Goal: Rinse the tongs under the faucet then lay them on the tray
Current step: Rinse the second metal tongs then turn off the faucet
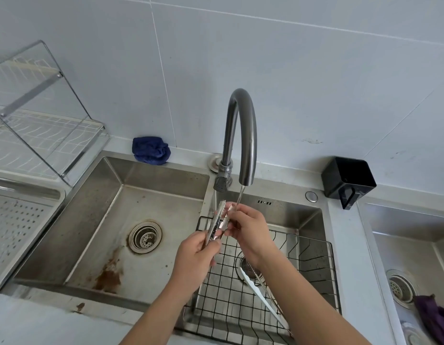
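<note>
Metal tongs (218, 217) with scalloped tips are held over the right sink basin, tips pointing up toward the spout. My left hand (198, 255) grips their handle end from below. My right hand (246, 226) pinches one arm near the tip, where a thin stream of water falls from the grey curved faucet (241, 135). The perforated metal tray (19, 220) lies at the far left, beside the left basin. A second pair of tongs (260, 292) rests on the black wire rack (313, 265) in the right basin, partly hidden by my right forearm.
The left basin (131, 235) has a drain strainer and rust stains. A dish rack (41, 125) stands behind the tray. A blue cloth (151, 150) and a black container (348, 180) sit on the back ledge. A third basin with a purple cloth (435, 317) is at right.
</note>
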